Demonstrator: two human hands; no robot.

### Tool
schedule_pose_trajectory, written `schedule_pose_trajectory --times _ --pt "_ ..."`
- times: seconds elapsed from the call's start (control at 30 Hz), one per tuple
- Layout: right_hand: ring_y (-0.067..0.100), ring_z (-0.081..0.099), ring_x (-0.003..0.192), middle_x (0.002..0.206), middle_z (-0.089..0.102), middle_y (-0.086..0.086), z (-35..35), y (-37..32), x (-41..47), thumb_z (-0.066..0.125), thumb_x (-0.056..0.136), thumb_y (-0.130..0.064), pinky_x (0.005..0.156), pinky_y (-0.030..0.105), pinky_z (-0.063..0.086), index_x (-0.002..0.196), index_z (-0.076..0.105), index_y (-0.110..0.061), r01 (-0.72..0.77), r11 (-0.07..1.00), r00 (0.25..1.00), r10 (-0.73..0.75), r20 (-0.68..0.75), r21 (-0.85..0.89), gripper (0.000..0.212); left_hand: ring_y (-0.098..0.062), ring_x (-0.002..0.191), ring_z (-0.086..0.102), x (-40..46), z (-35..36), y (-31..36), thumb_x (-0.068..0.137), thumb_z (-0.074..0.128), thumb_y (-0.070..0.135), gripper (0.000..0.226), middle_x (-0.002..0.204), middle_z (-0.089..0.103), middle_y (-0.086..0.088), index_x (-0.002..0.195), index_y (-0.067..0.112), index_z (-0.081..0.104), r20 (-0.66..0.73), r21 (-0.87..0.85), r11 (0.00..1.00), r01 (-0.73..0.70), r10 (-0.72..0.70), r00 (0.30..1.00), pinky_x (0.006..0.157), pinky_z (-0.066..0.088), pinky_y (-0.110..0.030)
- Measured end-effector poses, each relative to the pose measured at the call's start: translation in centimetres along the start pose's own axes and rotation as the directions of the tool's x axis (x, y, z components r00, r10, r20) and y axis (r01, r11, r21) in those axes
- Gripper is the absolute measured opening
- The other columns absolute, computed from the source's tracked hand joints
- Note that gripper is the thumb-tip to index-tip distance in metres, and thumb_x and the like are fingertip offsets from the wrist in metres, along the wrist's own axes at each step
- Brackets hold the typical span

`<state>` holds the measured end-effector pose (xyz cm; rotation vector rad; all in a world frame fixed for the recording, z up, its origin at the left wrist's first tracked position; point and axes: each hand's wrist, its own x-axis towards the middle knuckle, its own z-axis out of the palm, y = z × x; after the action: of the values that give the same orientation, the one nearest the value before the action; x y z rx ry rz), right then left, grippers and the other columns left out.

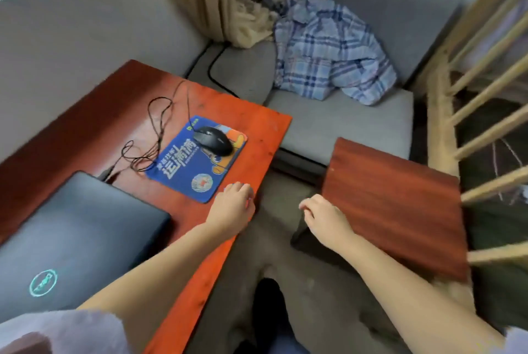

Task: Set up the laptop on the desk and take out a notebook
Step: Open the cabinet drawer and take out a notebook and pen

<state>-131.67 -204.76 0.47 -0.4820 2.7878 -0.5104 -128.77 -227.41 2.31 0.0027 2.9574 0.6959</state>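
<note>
Closed laptop (77,239) at desk's (85,130) near-left corner. Left hand (233,205) flat on right edge, fingers loose, gripping nothing. Right hand (325,218) curled over stool's (400,210) edge.

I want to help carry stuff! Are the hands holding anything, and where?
Neither hand lifts anything. The left hand rests at the desk edge beside the mouse pad; the right hand curls over the near-left edge of the wooden stool.

The laptop (71,239) runs off the left edge, and both hands' fingertips curl from sight.
</note>
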Motion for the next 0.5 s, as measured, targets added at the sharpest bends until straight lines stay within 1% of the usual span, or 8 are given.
schedule_pose_trajectory --times 0.13,0.23,0.3,0.37,0.4,0.43,0.5 --pt "0.026 0.058 0.097 0.114 0.056 0.001 0.7 7.2 -7.2 0.038 0.094 -0.021 0.078 0.032 0.045 0.111 0.059 -0.023 -0.249 0.968 0.969 0.249 0.013 0.039 0.026 -0.027 0.109 0.049 0.3 4.8 6.3 0.091 0.042 0.020 0.021 0.109 0.056 -0.008 0.106 0.012 0.055 0.190 0.041 0.991 -0.126 0.116 0.975 0.089 0.044 -0.042" --pt "0.026 0.059 0.094 0.113 0.056 0.002 1.6 12.0 -11.4 0.038 0.095 -0.020 0.074 0.031 0.046 0.109 0.059 -0.020 -0.393 0.914 0.919 0.392 0.034 0.099 0.026 -0.028 0.109 0.049 0.8 8.4 9.7 0.090 0.043 0.018 0.021 0.109 0.057 -0.009 0.104 0.011 0.056 0.292 0.023 0.993 -0.118 0.106 0.951 0.089 0.045 -0.040" --pt "0.025 0.059 0.094 0.112 0.057 0.003 2.5 15.0 -13.3 0.039 0.094 -0.018 0.072 0.027 0.042 0.108 0.060 -0.019 -0.454 0.881 0.891 0.451 0.052 0.132 0.025 -0.030 0.108 0.051 1.4 11.2 11.3 0.088 0.044 0.016 0.021 0.108 0.059 -0.012 0.101 0.008 0.058 0.363 0.009 0.995 -0.095 0.085 0.928 0.091 0.045 -0.041" --pt "0.025 0.058 0.093 0.109 0.058 0.006 3.7 18.1 -14.6 0.042 0.093 -0.015 0.067 0.024 0.033 0.106 0.062 -0.016 -0.498 0.852 0.867 0.492 0.079 0.161 0.024 -0.033 0.105 0.054 2.2 14.4 12.4 0.087 0.044 0.015 0.020 0.105 0.061 -0.015 0.097 0.006 0.059 0.422 -0.021 0.999 -0.025 0.032 0.906 0.090 0.046 -0.040" --pt "0.025 0.058 0.092 0.108 0.059 0.007 4.3 19.7 -15.0 0.042 0.093 -0.014 0.067 0.023 0.031 0.105 0.062 -0.015 -0.516 0.838 0.856 0.508 0.092 0.178 0.023 -0.033 0.103 0.056 2.6 16.1 12.7 0.087 0.044 0.014 0.020 0.104 0.063 -0.015 0.095 0.006 0.060 0.441 -0.037 0.999 0.036 -0.016 0.897 0.088 0.047 -0.038" --pt "0.026 0.059 0.091 0.107 0.059 0.009 5.0 21.2 -15.4 0.043 0.092 -0.012 0.067 0.023 0.032 0.104 0.063 -0.013 -0.532 0.824 0.847 0.521 0.106 0.197 0.023 -0.032 0.101 0.058 2.9 17.9 13.0 0.087 0.044 0.014 0.021 0.104 0.065 -0.015 0.096 0.005 0.061 0.453 -0.055 0.992 0.114 -0.077 0.888 0.085 0.046 -0.035" --pt "0.028 0.060 0.090 0.107 0.060 0.010 6.5 24.2 -15.7 0.043 0.091 -0.010 0.073 0.027 0.041 0.102 0.064 -0.012 -0.564 0.791 0.825 0.550 0.130 0.238 0.024 -0.032 0.103 0.059 3.5 21.2 13.3 0.089 0.045 0.015 0.023 0.109 0.066 -0.016 0.101 0.004 0.061 0.461 -0.079 0.955 0.285 -0.218 0.860 0.084 0.044 -0.032"
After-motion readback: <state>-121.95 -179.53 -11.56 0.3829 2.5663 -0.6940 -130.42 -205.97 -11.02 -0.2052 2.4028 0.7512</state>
